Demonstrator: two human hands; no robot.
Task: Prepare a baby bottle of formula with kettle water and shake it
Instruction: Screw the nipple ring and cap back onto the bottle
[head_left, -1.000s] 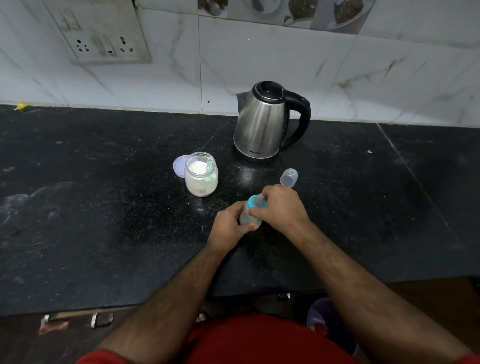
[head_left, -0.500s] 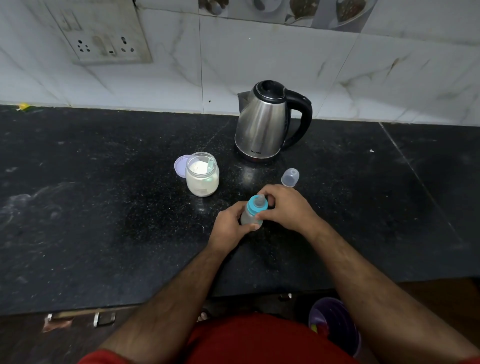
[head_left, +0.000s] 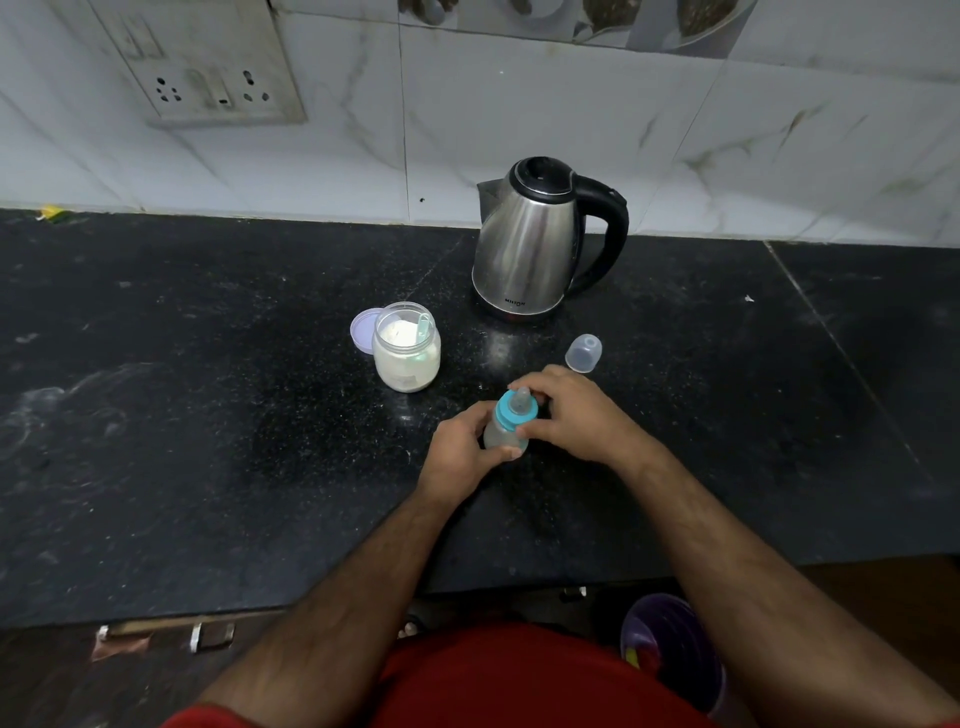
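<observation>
A small baby bottle (head_left: 503, 434) with a teal collar and nipple (head_left: 517, 408) stands on the black counter (head_left: 208, 415). My left hand (head_left: 462, 454) wraps its body from the left. My right hand (head_left: 576, 415) grips the teal collar from the right. Behind them, a steel kettle (head_left: 530, 244) with a black handle stands by the wall. An open glass jar of white formula powder (head_left: 407, 347) with a scoop inside sits to the left of the kettle. The bottle's clear cap (head_left: 584, 353) lies just beyond my right hand.
The jar's lilac lid (head_left: 363, 329) lies behind the jar. A wall socket plate (head_left: 208, 78) is on the tiles at upper left. A purple bucket (head_left: 670, 649) stands on the floor below the counter edge.
My right hand has slid back off the top of the bottle, so the teal collar and nipple now show. The bottle stays in place in my left hand.
</observation>
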